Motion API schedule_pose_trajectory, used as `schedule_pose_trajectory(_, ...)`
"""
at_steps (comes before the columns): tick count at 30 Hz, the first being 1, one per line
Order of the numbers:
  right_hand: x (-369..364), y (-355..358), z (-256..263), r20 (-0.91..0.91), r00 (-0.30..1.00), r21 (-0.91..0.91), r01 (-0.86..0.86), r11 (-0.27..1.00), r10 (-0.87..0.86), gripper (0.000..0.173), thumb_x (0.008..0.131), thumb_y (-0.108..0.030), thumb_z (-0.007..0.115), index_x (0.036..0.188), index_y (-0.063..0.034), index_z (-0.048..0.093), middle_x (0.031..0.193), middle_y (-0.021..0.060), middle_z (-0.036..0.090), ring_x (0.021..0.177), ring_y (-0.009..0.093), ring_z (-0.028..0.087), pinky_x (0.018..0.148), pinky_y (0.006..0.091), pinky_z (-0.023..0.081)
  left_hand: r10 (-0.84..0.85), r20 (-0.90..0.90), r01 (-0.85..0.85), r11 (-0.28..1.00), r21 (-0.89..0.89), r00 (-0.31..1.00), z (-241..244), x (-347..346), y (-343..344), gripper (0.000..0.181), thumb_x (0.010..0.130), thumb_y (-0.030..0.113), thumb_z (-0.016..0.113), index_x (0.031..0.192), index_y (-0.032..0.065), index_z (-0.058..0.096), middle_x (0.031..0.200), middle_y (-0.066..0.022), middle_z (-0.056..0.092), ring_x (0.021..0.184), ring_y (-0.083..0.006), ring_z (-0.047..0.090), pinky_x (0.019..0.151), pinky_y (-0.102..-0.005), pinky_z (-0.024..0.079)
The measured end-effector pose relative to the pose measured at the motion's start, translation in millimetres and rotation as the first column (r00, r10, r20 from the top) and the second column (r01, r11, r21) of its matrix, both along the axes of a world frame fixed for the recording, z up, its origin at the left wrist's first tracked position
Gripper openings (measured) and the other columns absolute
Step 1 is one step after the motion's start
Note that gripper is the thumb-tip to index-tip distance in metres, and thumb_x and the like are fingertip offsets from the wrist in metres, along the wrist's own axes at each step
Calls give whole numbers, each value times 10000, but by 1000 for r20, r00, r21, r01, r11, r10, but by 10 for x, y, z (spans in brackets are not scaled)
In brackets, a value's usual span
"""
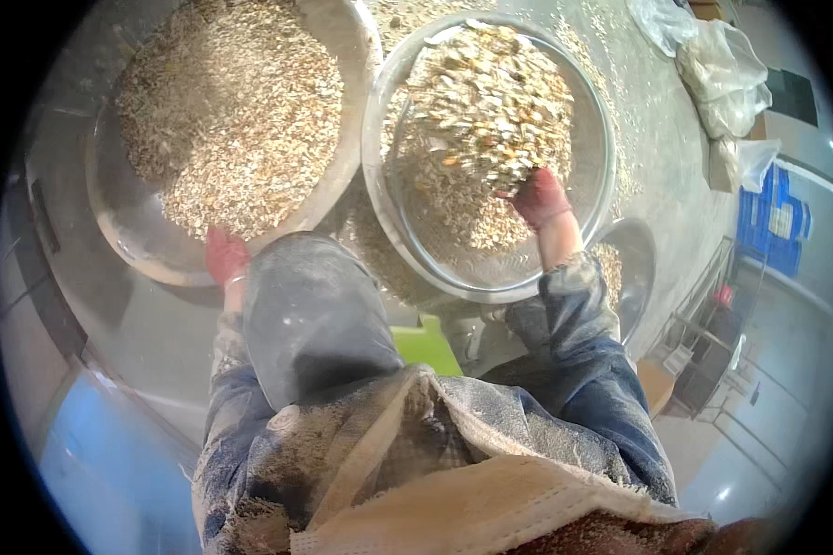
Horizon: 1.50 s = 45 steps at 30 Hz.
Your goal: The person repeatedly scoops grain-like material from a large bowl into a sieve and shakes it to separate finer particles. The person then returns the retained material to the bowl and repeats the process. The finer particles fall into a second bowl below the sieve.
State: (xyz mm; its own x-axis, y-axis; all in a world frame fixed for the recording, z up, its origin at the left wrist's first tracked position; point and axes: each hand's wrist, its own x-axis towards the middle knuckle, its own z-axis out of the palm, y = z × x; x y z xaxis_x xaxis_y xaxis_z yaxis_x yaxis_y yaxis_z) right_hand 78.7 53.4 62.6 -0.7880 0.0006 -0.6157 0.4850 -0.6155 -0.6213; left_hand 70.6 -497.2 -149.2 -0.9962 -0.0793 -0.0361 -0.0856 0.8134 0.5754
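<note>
My left hand [226, 257], in a red glove, rests at the near rim of a large metal basin [135, 232]. Its fingertips meet a heap of fine, pale tan fragments [250, 152]; whether they grip the rim is unclear. To the right, a second round basin [373, 139] contains a shiny-rimmed round pan or sieve [451, 267]. Coarser white, yellow and brown chips [493, 97] are piled there, blurred, with finer bits nearer me. My right hand [543, 200], gloved in red, reaches into the near edge of these chips, thumb pointing left. Its fingers are partly hidden in shadow.
A metal scoop or bowl [635, 277] with fragments stands beside my right forearm. Loose fragments [621, 125] lie scattered over the floor. Plastic bags [725, 80], a blue crate [770, 215] and a metal-framed cart [701, 333] stand at right. Something green [427, 347] shows between my legs.
</note>
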Motion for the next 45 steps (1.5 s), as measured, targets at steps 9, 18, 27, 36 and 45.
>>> schedule_pose_trajectory(9, 498, 600, 300, 176, 968, 854, -242, -461, -180, 681, 792, -19, 410, 1402, -137, 131, 1379, 233, 296, 1054, 358, 540, 856, 425, 446, -160, 39, 163, 982, -97, 986, 261, -177, 56, 397, 719, 185, 604, 1090, 53, 555, 1027, -147, 559, 868, -319, 565, 758, -375, 451)
schedule_pose_trajectory(18, 672, 854, 827, 210, 943, 799, -317, -511, -256, 667, 836, -99, 375, 1428, -174, 79, 1459, 237, 101, 1056, 397, 523, 886, 428, 427, -92, 56, 99, 984, -147, 994, 170, -271, -72, 420, 717, 187, 628, 1098, 29, 549, 1045, -166, 552, 948, -324, 539, 820, -375, 431)
schedule_pose_trajectory(27, 401, -116, 913, -29, 986, 522, 155, 839, -165, 524, 770, -30, 443, 1250, 101, 278, 1065, 244, 520, 803, 325, 628, 601, 342, 603, -51, -245, 60, 998, 29, 968, 2417, -994, 268, 424, 779, 108, 623, 1174, 6, 511, 1216, -146, 493, 1145, -270, 456, 956, -343, 367)
schedule_pose_trajectory(36, 643, -60, -210, 41, 981, 821, 74, 565, -188, 632, 761, -175, 616, 1316, -4, 367, 1258, 224, 464, 1078, 309, 529, 889, 361, 438, -519, -88, 500, 743, 445, 850, 4287, -831, 2363, 513, 827, 137, 589, 1298, 27, 418, 1322, -109, 413, 1229, -240, 378, 1023, -322, 303)
schedule_pose_trajectory(45, 2758, 1002, -1693, 450, 412, 893, -197, 404, -792, 382, 689, -243, 670, 971, 5, 601, 936, 185, 636, 916, 332, 609, 788, 380, 478, -417, 550, 358, 908, 218, 723, 954, -670, 3591, 455, 732, 222, 659, 1076, -59, 565, 1022, -179, 586, 922, -288, 577, 747, -382, 472)
